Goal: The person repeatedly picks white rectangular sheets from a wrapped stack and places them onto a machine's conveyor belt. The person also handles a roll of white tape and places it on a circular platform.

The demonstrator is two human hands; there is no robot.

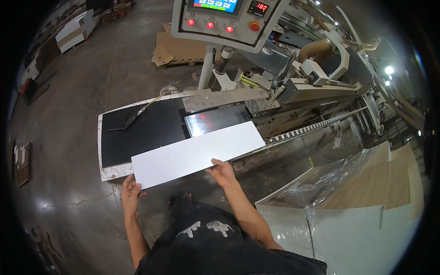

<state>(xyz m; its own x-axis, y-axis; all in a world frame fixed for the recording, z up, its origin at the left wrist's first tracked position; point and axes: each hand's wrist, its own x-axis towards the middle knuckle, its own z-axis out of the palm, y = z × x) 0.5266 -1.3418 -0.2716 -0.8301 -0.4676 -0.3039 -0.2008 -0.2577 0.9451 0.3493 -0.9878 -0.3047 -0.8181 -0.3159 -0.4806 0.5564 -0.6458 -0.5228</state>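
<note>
A long white panel (197, 153) lies at a slant between my hands, its right end higher in the picture and over the edge of the machine's bed. My left hand (130, 192) grips its lower left corner, thumb on the face. Along the near edge my right hand (222, 172) supports it, thumb at the rim and the other fingers partly under it. Behind the panel is the machine's black table top (137, 133) with a white border. A shiny metal plate (215, 118) sits just past the panel's far edge.
An air blow gun (133, 117) lies on the black top. Above stands a control box (224, 23) with lit red buttons. The edge-working machine (316, 87) with a toothed track stretches right. Plastic-wrapped boards (330, 220) are stacked at my right; cardboard (176, 48) rests on a pallet behind.
</note>
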